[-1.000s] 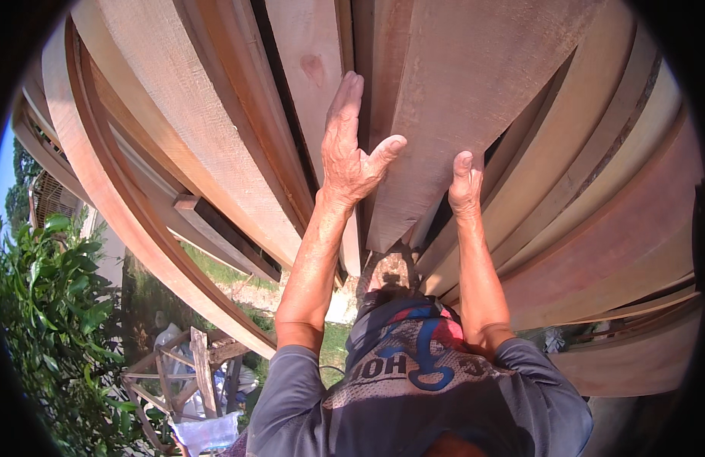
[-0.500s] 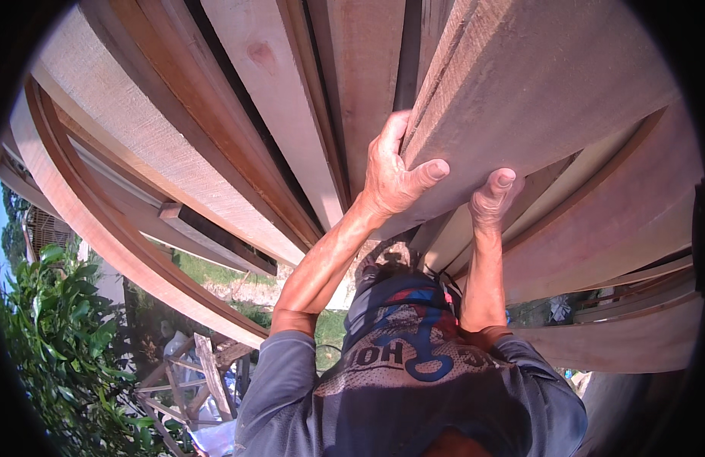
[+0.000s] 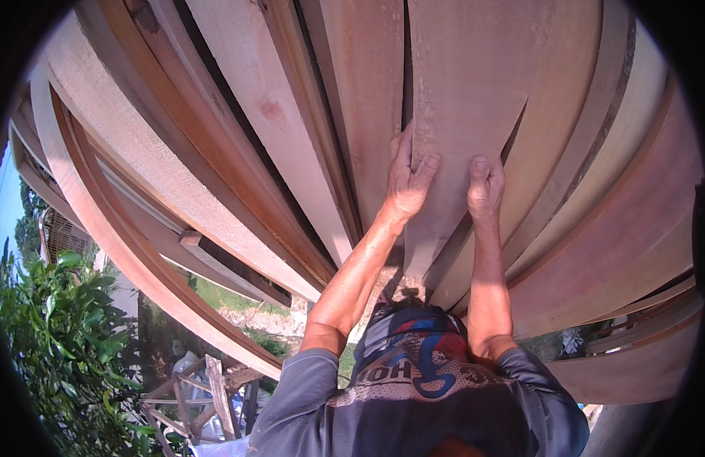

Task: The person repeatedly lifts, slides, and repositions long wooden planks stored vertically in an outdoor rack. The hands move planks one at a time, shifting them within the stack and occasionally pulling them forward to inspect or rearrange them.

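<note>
A wide wooden plank (image 3: 474, 68) runs away from me up the middle of the view, its near end pointing at my body. My left hand (image 3: 410, 179) grips its left edge, thumb on the top face and fingers down the side. On the opposite edge my right hand (image 3: 486, 186) holds on, thumb on top, its fingers mostly hidden. Beside the plank on the left lies a pale board (image 3: 265, 107) with a knot. To its right is a yellowish board (image 3: 558, 99), close to my right hand.
Many long boards fan out on both sides, with dark gaps between them. A short wood offcut (image 3: 230, 266) sticks out at the left. Lower left are a leafy bush (image 3: 63, 335) and a rough wooden frame (image 3: 215, 396). Grass and pale ground show below the boards.
The plank, earlier raised and slanting to the upper right, now lies lower and straighter among the boards, uncovering boards to its right. Both hands have stayed on it, the left shifting slightly right.
</note>
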Demonstrator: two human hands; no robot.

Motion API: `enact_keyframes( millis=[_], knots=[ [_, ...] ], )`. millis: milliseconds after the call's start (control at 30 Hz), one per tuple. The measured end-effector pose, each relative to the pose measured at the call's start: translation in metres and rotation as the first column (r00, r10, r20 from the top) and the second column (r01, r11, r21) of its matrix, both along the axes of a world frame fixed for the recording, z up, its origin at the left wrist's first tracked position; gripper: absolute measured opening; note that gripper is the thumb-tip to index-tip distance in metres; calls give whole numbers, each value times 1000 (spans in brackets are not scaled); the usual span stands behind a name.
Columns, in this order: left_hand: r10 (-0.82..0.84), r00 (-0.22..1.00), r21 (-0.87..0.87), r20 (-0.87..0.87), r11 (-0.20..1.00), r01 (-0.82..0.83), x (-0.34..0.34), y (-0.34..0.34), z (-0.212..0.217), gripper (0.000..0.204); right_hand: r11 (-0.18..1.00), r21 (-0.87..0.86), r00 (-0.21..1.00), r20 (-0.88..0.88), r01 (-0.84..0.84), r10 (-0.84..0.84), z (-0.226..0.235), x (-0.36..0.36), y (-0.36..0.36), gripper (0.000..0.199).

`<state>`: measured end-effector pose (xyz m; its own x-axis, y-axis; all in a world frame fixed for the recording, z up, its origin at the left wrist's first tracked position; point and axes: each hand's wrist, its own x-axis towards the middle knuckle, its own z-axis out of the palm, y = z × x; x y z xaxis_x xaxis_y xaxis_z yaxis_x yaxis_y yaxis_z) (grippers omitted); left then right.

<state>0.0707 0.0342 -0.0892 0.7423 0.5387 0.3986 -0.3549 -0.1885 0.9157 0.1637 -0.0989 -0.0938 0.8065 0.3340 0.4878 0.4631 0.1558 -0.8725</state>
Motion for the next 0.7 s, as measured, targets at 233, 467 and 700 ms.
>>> enact_keyframes(
  millis=[233, 467, 700],
  knots=[
    [62, 982, 141, -180, 989, -36, 18, 19, 21, 77, 994, 45, 992, 64, 101, -104, 17, 26, 36, 81],
    [2, 955, 176, -296, 983, 53, 29, 18, 25, 74, 869, -43, 833, 310, 493, -458, -3, 6, 53, 74],
    [23, 981, 43, -192, 999, -15, -16, 19, 9, 67, 813, -71, 746, 451, 578, -490, 18, -7, 55, 59]
  ],
)
